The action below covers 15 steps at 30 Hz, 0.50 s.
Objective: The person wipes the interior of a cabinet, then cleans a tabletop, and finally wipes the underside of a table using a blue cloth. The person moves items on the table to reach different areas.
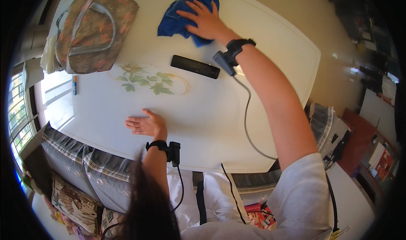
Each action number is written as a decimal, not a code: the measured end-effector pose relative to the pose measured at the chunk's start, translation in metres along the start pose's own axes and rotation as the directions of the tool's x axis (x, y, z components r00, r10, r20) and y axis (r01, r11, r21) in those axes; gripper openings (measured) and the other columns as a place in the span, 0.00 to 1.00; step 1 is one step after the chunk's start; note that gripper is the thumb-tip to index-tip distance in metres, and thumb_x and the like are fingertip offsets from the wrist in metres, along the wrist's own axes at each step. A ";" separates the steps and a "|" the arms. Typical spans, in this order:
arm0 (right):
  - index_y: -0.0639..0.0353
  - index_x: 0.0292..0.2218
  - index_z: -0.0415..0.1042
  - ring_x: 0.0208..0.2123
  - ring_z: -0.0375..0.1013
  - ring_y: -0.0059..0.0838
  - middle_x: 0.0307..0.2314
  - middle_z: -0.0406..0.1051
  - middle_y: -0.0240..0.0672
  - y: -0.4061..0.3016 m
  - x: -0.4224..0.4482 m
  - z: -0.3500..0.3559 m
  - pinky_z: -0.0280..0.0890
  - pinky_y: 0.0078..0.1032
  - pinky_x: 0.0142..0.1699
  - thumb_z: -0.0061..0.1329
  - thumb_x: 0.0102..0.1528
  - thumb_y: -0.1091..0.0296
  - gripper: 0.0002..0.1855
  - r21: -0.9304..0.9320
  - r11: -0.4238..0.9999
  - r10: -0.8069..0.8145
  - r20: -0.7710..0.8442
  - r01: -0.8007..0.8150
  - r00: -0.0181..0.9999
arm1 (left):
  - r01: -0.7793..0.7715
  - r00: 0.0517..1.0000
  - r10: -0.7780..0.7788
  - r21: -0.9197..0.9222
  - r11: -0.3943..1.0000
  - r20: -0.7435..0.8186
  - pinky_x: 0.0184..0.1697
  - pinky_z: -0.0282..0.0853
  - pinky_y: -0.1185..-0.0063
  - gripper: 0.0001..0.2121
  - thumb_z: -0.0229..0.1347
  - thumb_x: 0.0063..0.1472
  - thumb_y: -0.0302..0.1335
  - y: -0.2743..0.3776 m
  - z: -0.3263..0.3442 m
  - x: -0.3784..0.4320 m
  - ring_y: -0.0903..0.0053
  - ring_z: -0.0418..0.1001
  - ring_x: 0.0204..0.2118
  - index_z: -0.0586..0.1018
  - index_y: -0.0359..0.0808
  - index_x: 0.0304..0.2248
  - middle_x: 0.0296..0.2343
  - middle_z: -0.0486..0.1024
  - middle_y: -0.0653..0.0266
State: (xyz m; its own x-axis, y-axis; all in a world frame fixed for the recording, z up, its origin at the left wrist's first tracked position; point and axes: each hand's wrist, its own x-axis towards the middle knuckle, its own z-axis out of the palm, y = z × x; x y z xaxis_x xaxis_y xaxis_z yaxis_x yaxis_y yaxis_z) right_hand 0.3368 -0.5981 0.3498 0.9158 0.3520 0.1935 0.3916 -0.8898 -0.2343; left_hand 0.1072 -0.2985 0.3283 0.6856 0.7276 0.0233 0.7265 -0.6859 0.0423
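My right hand (204,21) lies with spread fingers on top of a crumpled blue cloth (173,21) at the far edge of the white table (206,119). The palm presses on the cloth; whether the fingers grip it is not clear. Nearer me, my left hand (146,123) rests on the tabletop, thumb apart, holding nothing. Between the two hands a black oblong object (195,67), perhaps a case, lies on the table. Both wrists wear a black strap with a small cabled device.
A patterned fabric bag (95,33) stands at the table's far left. Below it lies a small blue and orange tube-like item (74,85). A leaf design marks the tabletop. Grey cushioned seating (108,167) runs along the near edge. The cable from my right wrist crosses the table.
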 end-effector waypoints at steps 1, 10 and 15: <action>0.29 0.56 0.54 0.60 0.45 0.40 0.58 0.49 0.38 0.026 -0.010 -0.005 0.32 0.61 0.57 0.43 0.52 0.50 0.30 0.039 0.999 -0.022 -0.027 0.023 0.999 | -0.001 1.000 0.001 -0.002 1.000 -0.006 0.61 0.31 0.59 0.38 0.34 0.59 0.52 -0.001 0.001 0.000 0.61 0.34 0.63 0.44 0.29 0.59 0.59 0.40 0.49; 0.38 0.58 0.51 0.56 0.47 0.54 0.55 0.49 0.56 0.167 -0.347 -0.096 0.43 0.42 0.60 0.40 0.55 0.45 0.32 -0.019 0.484 0.844 -0.252 -0.875 0.473 | -0.009 1.000 0.009 0.018 1.000 -0.014 0.61 0.31 0.57 0.39 0.34 0.59 0.53 -0.006 0.008 0.006 0.60 0.35 0.63 0.45 0.29 0.59 0.59 0.41 0.48; 0.49 0.57 0.54 0.60 0.41 0.47 0.58 0.46 0.44 -0.019 -0.445 -0.074 0.37 0.63 0.55 0.38 0.56 0.51 0.29 -0.168 0.294 0.915 -0.236 -0.941 0.328 | -0.023 0.997 0.024 0.005 1.000 -0.078 0.61 0.30 0.57 0.39 0.35 0.58 0.53 -0.010 0.021 0.011 0.59 0.36 0.63 0.46 0.29 0.58 0.59 0.42 0.48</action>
State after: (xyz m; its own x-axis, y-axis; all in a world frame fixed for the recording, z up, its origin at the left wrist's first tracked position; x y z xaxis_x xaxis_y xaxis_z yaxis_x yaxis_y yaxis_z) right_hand -0.0845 -0.7597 0.3386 0.6376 -0.7668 0.0740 -0.7613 -0.6419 -0.0914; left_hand 0.1080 -0.2838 0.3072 0.6969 0.7098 0.1023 0.7105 -0.7028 0.0364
